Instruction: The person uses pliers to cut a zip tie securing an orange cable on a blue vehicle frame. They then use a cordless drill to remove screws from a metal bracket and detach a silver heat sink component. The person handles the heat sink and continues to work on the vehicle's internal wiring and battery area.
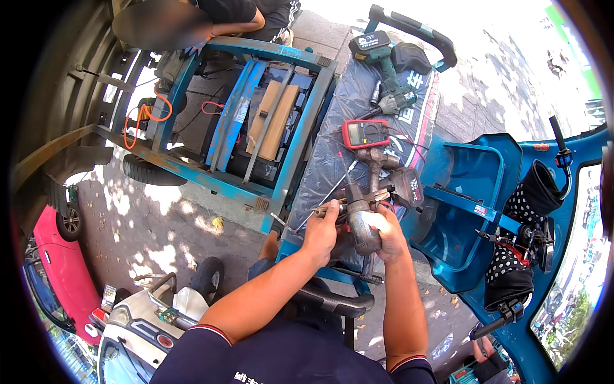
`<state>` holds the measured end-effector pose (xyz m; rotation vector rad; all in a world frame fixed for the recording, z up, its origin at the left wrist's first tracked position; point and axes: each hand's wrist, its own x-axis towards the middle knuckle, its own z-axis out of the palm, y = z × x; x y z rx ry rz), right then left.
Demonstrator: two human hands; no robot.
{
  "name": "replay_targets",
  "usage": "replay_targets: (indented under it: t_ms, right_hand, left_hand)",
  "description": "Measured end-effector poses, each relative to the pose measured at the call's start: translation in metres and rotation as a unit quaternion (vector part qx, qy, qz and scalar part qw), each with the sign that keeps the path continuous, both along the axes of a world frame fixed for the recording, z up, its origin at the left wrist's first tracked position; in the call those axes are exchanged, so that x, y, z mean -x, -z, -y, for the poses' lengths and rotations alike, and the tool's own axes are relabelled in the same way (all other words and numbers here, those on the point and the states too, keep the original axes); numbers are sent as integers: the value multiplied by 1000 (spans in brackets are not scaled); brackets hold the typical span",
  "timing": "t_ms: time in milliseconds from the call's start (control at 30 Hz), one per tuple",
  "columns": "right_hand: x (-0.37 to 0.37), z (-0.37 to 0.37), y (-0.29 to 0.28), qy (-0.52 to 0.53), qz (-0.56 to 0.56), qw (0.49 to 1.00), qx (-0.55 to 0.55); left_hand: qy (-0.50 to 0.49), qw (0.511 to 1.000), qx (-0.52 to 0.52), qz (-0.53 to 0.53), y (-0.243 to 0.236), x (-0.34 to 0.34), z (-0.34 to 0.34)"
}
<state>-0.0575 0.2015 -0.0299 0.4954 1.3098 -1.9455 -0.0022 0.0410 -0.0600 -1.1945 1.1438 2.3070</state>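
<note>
Both my hands meet over the near end of a plastic-wrapped seat (323, 163). My right hand (388, 235) is wrapped round a worn grey-brown cordless power tool (363, 225). Beside the tool's left side, my left hand (322, 228) is closed, its thumb and fingers pinching a small metal piece whose kind I cannot make out. Just beyond my hands lie another cordless power tool (376, 160) with a dark battery (407, 187) and a thin metal rod (339, 182). A red-framed multimeter (365, 133) rests farther up the seat.
Teal cordless tools (384, 57) lie at the seat's far end, by a black padded bar (416, 29). Left stands an open blue metal frame (240, 185) holding batteries; a person (233, 16) crouches behind it. A blue vehicle front (476, 166) with handlebars is right. An orange cable (163, 109) hangs left.
</note>
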Motion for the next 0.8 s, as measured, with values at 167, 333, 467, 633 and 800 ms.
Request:
replay_targets:
  t_ms: [167, 333, 467, 633, 800]
  right_hand:
    - [-6, 0, 2, -8, -11, 1000, 0]
    - [-14, -2, -3, -21, -1, 1000, -10]
    - [-19, -7, -3, -36, -33, 999, -13]
    - [-17, 2, -12, -33, -27, 999, 15]
    - [-16, 2, -14, -62, -36, 997, 15]
  left_hand:
    - [107, 991, -40, 69, -21, 9, 32]
    - [236, 969, 29, 70, -49, 15, 53]
    - [403, 840, 349, -96, -39, 13, 68]
    - [276, 944, 164, -68, 13, 11, 54]
    - [143, 986, 74, -40, 22, 7, 21]
